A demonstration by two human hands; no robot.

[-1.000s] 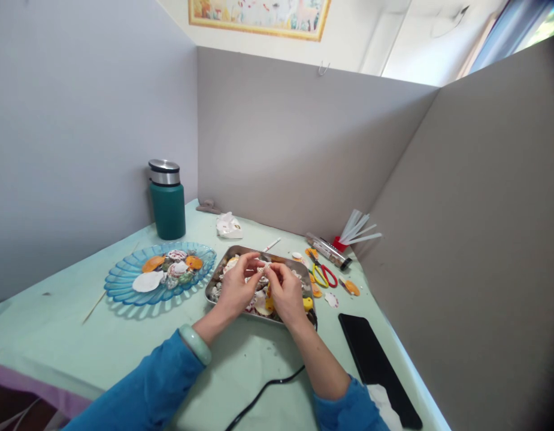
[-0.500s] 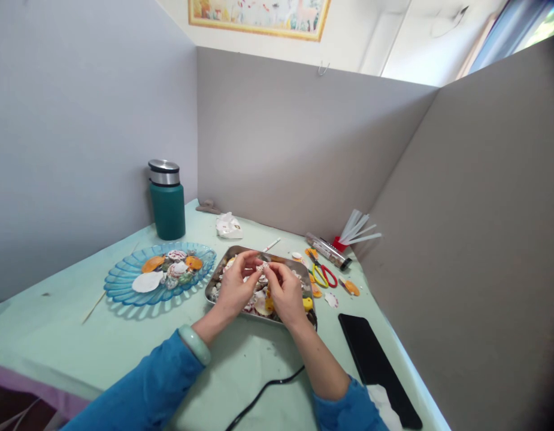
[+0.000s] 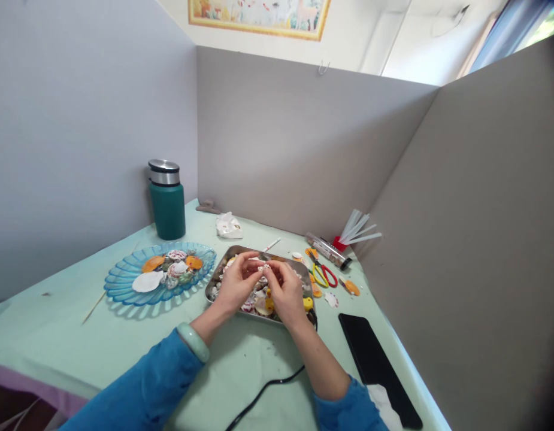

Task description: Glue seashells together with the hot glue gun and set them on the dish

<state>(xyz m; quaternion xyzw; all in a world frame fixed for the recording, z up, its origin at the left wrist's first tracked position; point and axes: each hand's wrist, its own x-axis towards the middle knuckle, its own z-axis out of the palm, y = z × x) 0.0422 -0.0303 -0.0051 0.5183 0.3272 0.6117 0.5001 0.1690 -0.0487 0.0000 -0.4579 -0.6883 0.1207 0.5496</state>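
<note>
Pale piece (image 3: 264, 268), pinched by both hands (image 3: 236, 286) (image 3: 287, 293), metal tray (image 3: 226, 257) of shells (image 3: 262, 304) beneath, more shells (image 3: 147, 281) on blue plate (image 3: 117, 286)

Forearms (image 3: 321, 362) extended, converging; left grip (image 3: 234, 287), right grip (image 3: 287, 293) close together, fingers (image 3: 247, 257) curled, thumbs (image 3: 271, 279) inward.
</note>
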